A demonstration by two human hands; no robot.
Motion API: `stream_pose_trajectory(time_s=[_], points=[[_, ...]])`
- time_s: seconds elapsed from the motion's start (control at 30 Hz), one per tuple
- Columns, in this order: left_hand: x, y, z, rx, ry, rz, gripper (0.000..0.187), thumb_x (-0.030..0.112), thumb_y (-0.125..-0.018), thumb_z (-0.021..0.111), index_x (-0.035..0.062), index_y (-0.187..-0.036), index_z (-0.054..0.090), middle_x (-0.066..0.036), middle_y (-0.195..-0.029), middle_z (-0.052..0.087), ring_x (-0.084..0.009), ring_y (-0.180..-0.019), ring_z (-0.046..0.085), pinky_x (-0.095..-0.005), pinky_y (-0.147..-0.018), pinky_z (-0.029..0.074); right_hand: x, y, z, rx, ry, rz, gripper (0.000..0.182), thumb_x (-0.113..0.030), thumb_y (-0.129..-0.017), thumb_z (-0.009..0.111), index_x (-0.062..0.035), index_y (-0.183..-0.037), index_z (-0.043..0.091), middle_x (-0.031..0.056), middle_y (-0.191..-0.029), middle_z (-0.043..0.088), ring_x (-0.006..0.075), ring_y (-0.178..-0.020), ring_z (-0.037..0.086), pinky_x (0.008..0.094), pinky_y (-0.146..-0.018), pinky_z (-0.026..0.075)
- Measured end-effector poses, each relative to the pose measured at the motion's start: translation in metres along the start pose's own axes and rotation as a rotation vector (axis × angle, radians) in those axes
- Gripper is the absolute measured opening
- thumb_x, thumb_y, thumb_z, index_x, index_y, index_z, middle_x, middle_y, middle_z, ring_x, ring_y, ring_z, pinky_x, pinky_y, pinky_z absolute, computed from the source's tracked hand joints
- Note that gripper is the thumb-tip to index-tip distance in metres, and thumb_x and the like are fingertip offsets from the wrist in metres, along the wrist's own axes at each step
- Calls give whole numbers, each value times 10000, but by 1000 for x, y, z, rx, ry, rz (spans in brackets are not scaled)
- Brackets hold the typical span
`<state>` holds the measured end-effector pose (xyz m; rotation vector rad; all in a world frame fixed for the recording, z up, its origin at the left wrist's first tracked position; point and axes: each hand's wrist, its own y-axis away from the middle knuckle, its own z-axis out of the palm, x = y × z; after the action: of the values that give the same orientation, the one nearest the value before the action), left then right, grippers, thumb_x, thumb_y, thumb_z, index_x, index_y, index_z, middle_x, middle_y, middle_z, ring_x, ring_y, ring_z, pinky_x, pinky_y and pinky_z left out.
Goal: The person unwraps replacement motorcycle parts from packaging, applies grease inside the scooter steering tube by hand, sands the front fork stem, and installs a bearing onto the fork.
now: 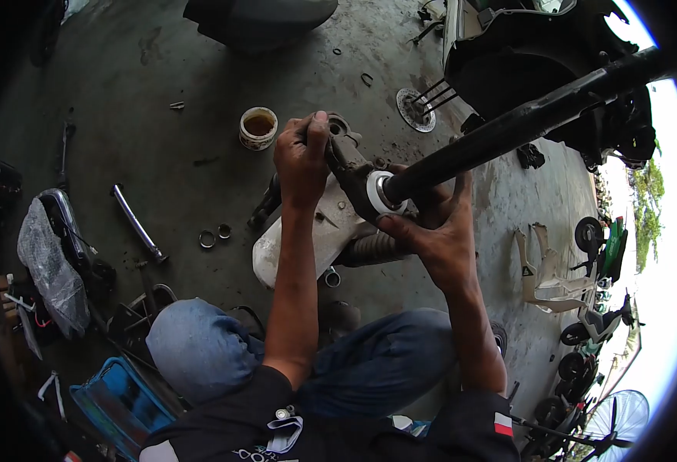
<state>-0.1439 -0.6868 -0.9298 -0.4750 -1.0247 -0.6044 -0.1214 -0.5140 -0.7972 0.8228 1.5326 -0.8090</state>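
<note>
A dirty metal fork bracket [348, 165] with a long black steering stem [516, 127] lies across the middle of the view, the stem slanting up to the right. My left hand [301, 158] is closed on the bracket's upper left end, thumb on top. My right hand [440, 231] wraps around the stem's base, thumb beside a white ring [377, 192] that encircles it. Some right fingers are hidden behind the stem. Beneath the bracket are a whitish metal cover [273, 250] and a ribbed dark part [375, 248].
A small tub of brown grease [258, 129] stands on the floor near my left hand. Two metal rings [215, 234], a chrome tube [138, 223] and a brake disc [415, 110] lie around. A blue tray [119, 404] is lower left; scooters [612, 250] stand far right.
</note>
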Motion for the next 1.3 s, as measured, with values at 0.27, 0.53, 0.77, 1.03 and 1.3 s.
stream_pose_trajectory(time_s=[0.27, 0.53, 0.77, 1.03, 1.3], points=[[-4, -2, 0, 6, 64, 20, 445, 325, -1003, 563, -83, -895, 701, -103, -799, 668, -169, -768, 628, -322, -758, 497, 0, -4, 2, -3, 183, -1, 863, 14, -765, 865, 10, -1397, 278, 174, -1190, 642, 243, -1180, 619, 380, -1025, 528], [16, 4, 4, -84, 164, 42, 430, 292, -1033, 506, -75, -909, 692, -104, -751, 704, -153, -663, 679, -279, -661, 543, 13, 1, -6, -8, 179, -128, 951, -60, -788, 873, 10, -1494, 238, 153, -1194, 645, 231, -1168, 627, 358, -1021, 505], [15, 2, 3, -86, 116, 40, 447, 303, -1026, 516, -83, -885, 692, -101, -787, 701, -154, -690, 665, -286, -683, 525, 11, -1, -6, 6, 40, -42, 874, -11, -830, 819, -4, -1501, 259, 158, -1238, 626, 246, -1195, 617, 376, -1036, 499], [5, -1, 2, -68, 92, 21, 463, 337, -1007, 543, -80, -889, 707, -117, -807, 686, -176, -741, 624, -320, -736, 493, -2, -10, -9, 1, 73, 10, 881, 44, -822, 784, -21, -1517, 247, 130, -1179, 627, 225, -1150, 629, 387, -1051, 498], [-2, -2, -2, -32, -40, 15, 459, 371, -992, 573, -58, -931, 724, -135, -837, 665, -207, -795, 622, -348, -780, 488, -22, -23, -15, -131, 313, 52, 1007, 115, -779, 778, -28, -1586, 193, 120, -1172, 631, 203, -1132, 639, 367, -1073, 499]])
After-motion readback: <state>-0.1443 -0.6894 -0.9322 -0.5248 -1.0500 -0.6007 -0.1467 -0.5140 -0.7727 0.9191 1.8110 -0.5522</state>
